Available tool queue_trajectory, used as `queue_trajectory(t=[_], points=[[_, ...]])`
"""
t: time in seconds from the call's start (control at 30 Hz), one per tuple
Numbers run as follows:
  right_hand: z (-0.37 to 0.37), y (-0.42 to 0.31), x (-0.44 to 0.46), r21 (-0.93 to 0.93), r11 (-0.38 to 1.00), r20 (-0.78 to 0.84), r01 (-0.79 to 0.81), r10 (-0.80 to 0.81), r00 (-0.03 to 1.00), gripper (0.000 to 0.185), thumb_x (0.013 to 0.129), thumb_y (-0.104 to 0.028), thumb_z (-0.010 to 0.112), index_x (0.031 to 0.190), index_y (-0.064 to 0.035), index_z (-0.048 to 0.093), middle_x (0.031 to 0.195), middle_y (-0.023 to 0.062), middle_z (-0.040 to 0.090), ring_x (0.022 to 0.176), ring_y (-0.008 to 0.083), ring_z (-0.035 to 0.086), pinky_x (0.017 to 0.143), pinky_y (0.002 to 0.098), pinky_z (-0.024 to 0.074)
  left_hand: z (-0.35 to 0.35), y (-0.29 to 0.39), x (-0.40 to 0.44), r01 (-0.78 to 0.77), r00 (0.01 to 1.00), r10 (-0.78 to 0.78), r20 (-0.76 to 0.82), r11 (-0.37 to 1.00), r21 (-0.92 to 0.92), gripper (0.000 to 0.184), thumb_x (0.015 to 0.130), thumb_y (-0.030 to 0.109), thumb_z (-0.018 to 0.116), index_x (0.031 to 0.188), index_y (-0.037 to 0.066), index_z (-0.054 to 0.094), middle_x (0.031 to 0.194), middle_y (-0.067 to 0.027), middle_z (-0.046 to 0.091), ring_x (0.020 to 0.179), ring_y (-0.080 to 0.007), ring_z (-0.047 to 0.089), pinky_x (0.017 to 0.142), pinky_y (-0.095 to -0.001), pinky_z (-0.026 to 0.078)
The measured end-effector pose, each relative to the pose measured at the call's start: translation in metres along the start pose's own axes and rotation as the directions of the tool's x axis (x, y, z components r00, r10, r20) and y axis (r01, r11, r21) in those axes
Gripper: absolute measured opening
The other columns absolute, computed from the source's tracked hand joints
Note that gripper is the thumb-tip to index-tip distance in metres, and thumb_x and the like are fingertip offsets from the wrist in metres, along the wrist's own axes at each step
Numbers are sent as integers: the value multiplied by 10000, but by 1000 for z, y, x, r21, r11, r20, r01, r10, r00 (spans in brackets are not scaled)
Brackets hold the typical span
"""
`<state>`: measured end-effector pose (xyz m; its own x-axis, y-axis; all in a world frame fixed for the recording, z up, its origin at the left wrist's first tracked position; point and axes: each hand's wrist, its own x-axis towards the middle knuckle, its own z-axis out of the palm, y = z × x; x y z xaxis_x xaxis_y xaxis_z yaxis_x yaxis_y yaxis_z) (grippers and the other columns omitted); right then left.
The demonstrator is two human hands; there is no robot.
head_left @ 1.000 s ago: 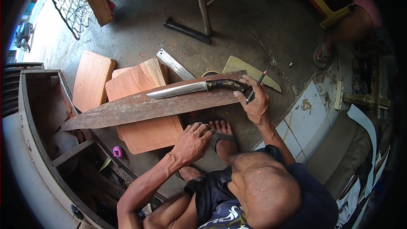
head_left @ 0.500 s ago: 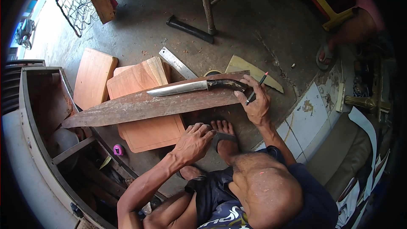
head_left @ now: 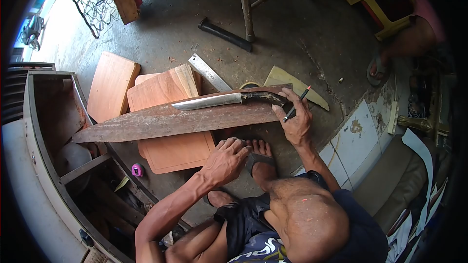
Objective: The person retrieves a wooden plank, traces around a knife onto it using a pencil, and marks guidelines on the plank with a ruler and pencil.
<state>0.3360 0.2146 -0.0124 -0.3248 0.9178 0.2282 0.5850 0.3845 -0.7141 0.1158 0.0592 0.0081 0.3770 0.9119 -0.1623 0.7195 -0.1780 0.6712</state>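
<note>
While clamped on a pencil, right fingers over concrete near tiles, left fingers of unclear grip

Dark, white-lettered clothes go with a dark-strapped sandal.

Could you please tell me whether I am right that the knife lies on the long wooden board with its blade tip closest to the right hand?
Not quite: in the head view, the handle of the knife is closest to the right hand. The knife does lie on the long wooden board.
</note>
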Motion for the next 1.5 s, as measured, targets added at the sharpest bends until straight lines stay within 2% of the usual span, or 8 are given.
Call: queue_trajectory(t=[0.43,0.63,0.7,1.03,1.17,1.2,1.43,1.5], points=[[-2,-3,2,13,1000,36,-14,14,999,443,902,-212,840,1293,-52,704,1170,116,763,1033,348,654,935,450,533,-5,10,26,-54,988,66,-139,995,87,488,948,160,669,1426,77,610,1469,-185,555,1367,-389,526,1113,-484,458],[-2,-5,4,26,1000,35,-8,7,999,433,897,-199,844,1276,-41,707,1162,115,759,1048,348,657,925,445,542,0,20,49,-50,963,115,-246,966,256,692,905,156,664,1569,92,481,1661,-242,376,1381,-398,521,1118,-487,451],[-2,-4,4,31,1000,34,-1,0,999,434,894,-194,847,1274,-39,709,1165,116,760,1047,349,658,920,444,544,-4,27,57,83,982,-46,-182,977,199,771,906,148,646,1625,79,378,1705,-283,265,1308,-397,579,1087,-491,480],[-11,-7,12,-29,998,68,63,-61,996,412,997,-259,766,1316,-10,693,1107,143,775,1086,313,704,948,427,557,13,27,73,212,964,-182,-196,966,147,765,967,158,600,1657,56,286,1736,-315,122,836,-423,746,718,-480,630],[-15,-11,18,49,994,-105,100,-95,990,302,1061,-266,668,1199,-3,717,1118,134,779,1050,320,678,892,426,561,16,27,71,215,965,-173,-196,952,219,765,949,162,595,1653,44,323,1748,-297,122,748,-304,751,626,-387,623],[-20,-17,16,343,938,46,-58,45,998,303,1089,-274,616,1163,1,719,1093,128,778,1027,307,682,894,420,554,16,27,71,225,965,-189,-182,952,206,761,954,165,594,1656,52,323,1755,-282,114,749,-299,749,628,-386,624],[4,-50,50,372,926,300,-63,-56,952,175,913,-207,720,954,-39,744,883,79,705,897,238,657,904,397,476,47,2,65,183,968,-147,-204,969,166,663,1003,183,558,1633,81,380,1717,-254,243,790,-343,731,676,-438,626],[8,-45,64,212,898,302,385,-435,848,185,908,-182,763,970,-9,741,892,104,705,860,228,662,772,380,531,40,3,65,212,974,-201,-107,972,103,584,1014,197,555,1571,62,446,1615,-265,368,849,-368,725,693,-463,619]])
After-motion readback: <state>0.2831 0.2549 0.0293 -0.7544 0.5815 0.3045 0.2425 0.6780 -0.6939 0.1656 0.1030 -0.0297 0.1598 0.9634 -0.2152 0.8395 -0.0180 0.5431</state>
